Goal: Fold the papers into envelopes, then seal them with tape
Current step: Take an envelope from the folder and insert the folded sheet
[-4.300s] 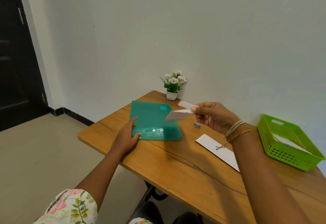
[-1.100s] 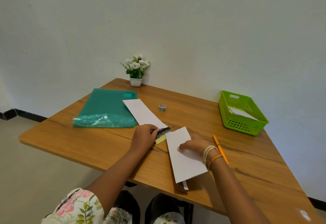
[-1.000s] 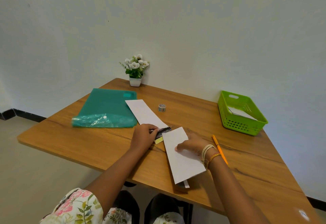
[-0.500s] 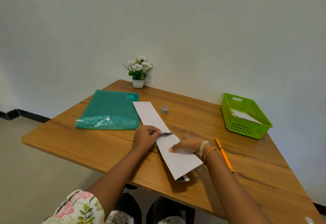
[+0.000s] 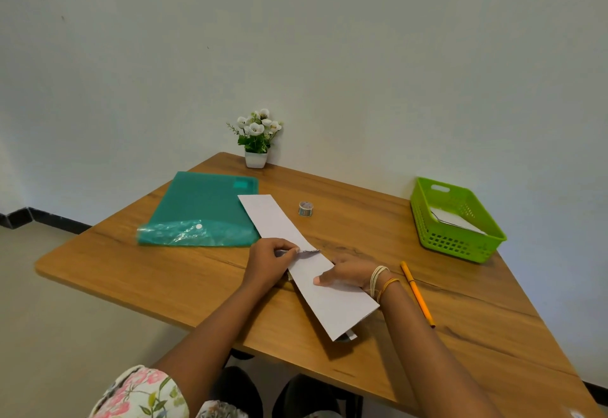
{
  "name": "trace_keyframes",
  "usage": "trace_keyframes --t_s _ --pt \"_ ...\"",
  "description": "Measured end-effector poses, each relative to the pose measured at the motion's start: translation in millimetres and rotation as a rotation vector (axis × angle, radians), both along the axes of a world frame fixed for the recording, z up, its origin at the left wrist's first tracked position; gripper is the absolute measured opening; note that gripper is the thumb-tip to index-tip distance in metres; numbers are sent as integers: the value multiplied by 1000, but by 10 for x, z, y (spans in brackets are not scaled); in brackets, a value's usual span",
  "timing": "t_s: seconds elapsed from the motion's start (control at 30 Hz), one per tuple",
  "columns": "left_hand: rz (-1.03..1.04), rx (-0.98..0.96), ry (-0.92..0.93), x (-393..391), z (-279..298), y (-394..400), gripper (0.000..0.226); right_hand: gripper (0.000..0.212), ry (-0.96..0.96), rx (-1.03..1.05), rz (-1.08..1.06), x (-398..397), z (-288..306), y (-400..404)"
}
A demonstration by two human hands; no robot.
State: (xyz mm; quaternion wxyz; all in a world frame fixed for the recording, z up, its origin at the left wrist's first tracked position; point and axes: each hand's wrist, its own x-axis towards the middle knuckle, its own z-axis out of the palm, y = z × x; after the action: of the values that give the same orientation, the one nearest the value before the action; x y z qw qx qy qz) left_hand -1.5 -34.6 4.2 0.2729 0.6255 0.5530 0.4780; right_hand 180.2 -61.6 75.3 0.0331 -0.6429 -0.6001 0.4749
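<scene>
Stage: folding, early | long white paper laid across bench, pinched at its edge by left hand | pressed flat under open right hand | tape roll untouched nearby; sealing not begun.
</scene>
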Motion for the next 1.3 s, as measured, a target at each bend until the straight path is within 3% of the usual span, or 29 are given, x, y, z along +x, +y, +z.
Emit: trace_keyframes --t_s 0.13,0.33,0.43,0.53,0.6,0.7,0.87,0.93,1.0,1.1,1.2,1.3 --pt "-6 -11 -10 2 7 -10 10 50 -23 100 -121 -31 -101 36" --pt "-5 -14 6 -3 -17 9 10 56 -69 414 -291 -161 -283 -3" --pt "19 -12 4 -6 -10 12 12 42 -222 311 -220 -81 -223 -37" --pt "43 -2 0 -14 -16 32 12 56 -271 79 -127 5 -141 -97" --pt "43 2 -5 -16 -25 36 11 50 -213 40 -150 32 -110 -131" --pt "-15 1 -29 -36 -23 29 7 23 -72 115 -255 15 -67 -142" --pt "-63 -13 -71 -56 14 -3 7 24 147 283 -430 -97 -105 -141" --pt "-47 -14 -77 -60 4 2 7 20 284 203 -484 -128 -133 -169" --pt "-20 -2 -67 -63 -14 6 8 18 406 -35 -501 -95 -98 -233" --pt "25 3 -92 -63 -7 19 8 31 430 -247 -333 66 -6 -287" --pt "10 -4 -97 -56 26 3 9 18 532 -225 -420 78 40 -299" --pt "-59 -8 -77 -50 5 -10 10 23 593 -69 -605 -56 -42 -278"
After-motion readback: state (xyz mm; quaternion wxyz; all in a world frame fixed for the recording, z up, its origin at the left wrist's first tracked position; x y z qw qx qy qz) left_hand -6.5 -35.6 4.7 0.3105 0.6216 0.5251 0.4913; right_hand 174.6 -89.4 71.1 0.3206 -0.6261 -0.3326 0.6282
